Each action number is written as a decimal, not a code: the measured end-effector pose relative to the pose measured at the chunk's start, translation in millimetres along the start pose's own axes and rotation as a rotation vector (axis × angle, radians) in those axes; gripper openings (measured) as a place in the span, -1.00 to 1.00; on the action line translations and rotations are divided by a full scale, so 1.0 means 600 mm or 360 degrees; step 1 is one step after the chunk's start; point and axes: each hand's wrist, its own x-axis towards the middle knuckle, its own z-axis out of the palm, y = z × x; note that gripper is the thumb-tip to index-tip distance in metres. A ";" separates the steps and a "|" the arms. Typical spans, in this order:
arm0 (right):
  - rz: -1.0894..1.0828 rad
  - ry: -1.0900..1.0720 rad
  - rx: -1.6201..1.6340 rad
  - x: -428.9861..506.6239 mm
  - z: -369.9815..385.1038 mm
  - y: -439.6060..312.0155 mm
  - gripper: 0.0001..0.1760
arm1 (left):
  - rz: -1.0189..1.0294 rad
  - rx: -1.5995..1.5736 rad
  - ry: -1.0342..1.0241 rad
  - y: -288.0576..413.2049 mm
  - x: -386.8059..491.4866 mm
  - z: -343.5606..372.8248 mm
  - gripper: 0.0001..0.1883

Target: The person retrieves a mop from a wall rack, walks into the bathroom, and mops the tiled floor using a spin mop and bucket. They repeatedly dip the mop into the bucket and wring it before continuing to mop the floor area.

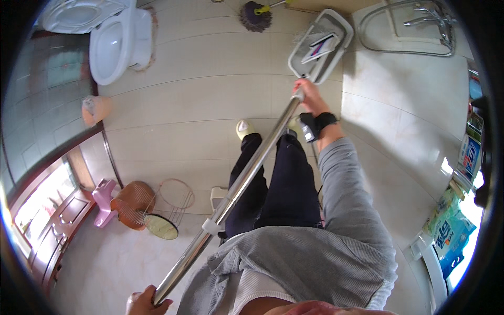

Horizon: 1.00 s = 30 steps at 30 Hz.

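Note:
A flat mop's metal pole (256,161) runs diagonally across in front of my body. Around its upper end, at the lower left, my left hand (146,301) is closed. Farther down, my right hand (310,96) grips the light-coloured section just above a grey and white bucket (293,63). Inside this bucket lies the white mop head (325,49), tilted and showing coloured stripes; water seems to splash beside it. A white collar (211,227) sits partway along the pole. My right wrist carries a black strap with a small device (308,127).
A white toilet (112,51) stands at upper left, with a peach bin (96,110) below it. A purple string mop (256,17) lies near the bucket. At left are a pink stool (104,202) and brown basket (132,197). A chrome faucet (431,21) is on the right wall.

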 end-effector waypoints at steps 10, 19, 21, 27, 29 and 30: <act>0.0802 0.0181 0.0300 0.118 -0.125 -0.019 -0.87 | -0.0452 -0.0563 -0.0248 -0.098 -0.090 -0.065 -0.74; 0.0353 0.0322 0.0604 -0.022 0.020 -0.039 -0.81 | 0.0111 -0.0051 0.0104 -0.140 0.077 0.003 -0.58; 0.0383 0.0383 0.0590 -0.077 0.079 -0.071 -0.82 | 0.0223 -0.0086 0.0088 -0.119 0.114 0.021 -0.58; 0.0673 0.0561 0.1135 -0.209 0.238 -0.125 -0.82 | 0.0388 0.0105 0.0101 -0.060 0.181 0.049 -0.65; 0.0778 0.0601 0.1257 -0.240 0.269 -0.132 -0.80 | 0.0353 0.0157 0.0072 -0.050 0.192 0.054 -0.65; 0.0745 0.0623 0.1292 -0.251 0.281 -0.137 -0.80 | 0.0351 0.0129 0.0092 -0.045 0.196 0.056 -0.65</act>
